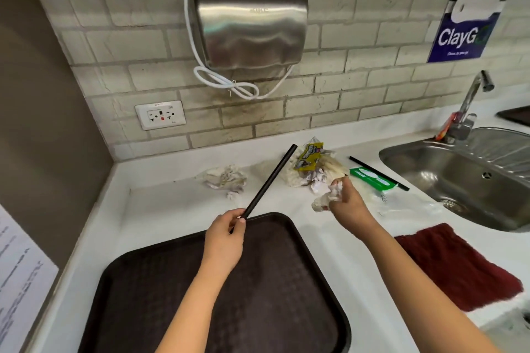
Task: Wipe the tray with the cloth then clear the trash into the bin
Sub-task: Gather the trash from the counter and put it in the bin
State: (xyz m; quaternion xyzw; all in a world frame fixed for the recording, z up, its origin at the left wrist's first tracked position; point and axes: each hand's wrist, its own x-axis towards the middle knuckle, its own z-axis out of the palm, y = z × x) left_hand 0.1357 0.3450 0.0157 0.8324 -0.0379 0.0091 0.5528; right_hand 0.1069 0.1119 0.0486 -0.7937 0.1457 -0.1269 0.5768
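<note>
I see my left hand (226, 233) pinching a black straw (269, 182) by its lower end above the far rim of the tray (137, 281), which sits on the worktop (177, 203). My right hand (345, 203) has its fingers curled round a crumpled napkin (329, 195). More trash (309, 166) lies beyond. The red cloth (456, 264) lies flat right of the tray, beside the sink (459, 178).

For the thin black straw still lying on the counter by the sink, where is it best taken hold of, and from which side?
Probably at its far end, coming from above with a fingertip pinch across its width. The thin black straw lies flat, and the green packet covers its middle, so only the ends are exposed. The near end lies close to the sink rim.
</note>
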